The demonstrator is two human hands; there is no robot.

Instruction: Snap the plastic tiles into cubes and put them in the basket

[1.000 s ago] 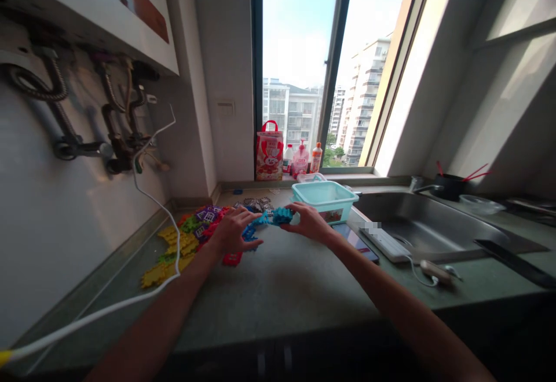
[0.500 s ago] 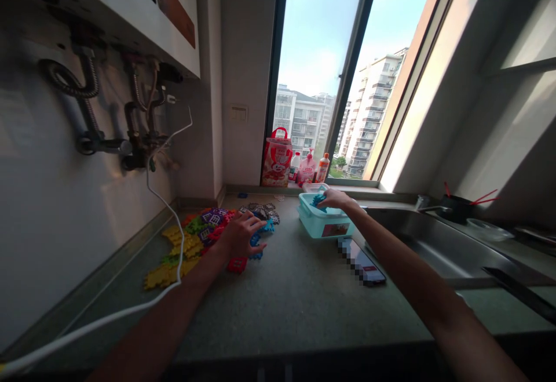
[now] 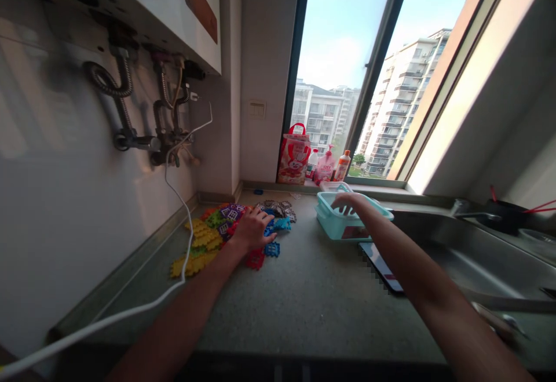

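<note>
While the left hand (image 3: pixel 252 230) lay open over the notched pieces (image 3: pixel 223 229), left on the counter (image 3: pixel 313 301), the right hand (image 3: pixel 348 201) dipped into the turquoise basket (image 3: pixel 329 225), right; grip hidden, untellable. Pieces: probably light, stiff plastic, best pinched by edges.

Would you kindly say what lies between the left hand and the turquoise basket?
Blue pieces lie nearest the left hand, then countertop, in the head view.

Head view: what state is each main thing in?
Coloured pieces: loose, overlapping in a pile
Basket: upright, open-topped
Left hand: open, over the pieces
Right hand: reaching into the basket, no piece visible in it
Phone: lying flat, partly hidden
Pump bottle: upright
Orange bottle: upright, capped
Bag: upright
</note>
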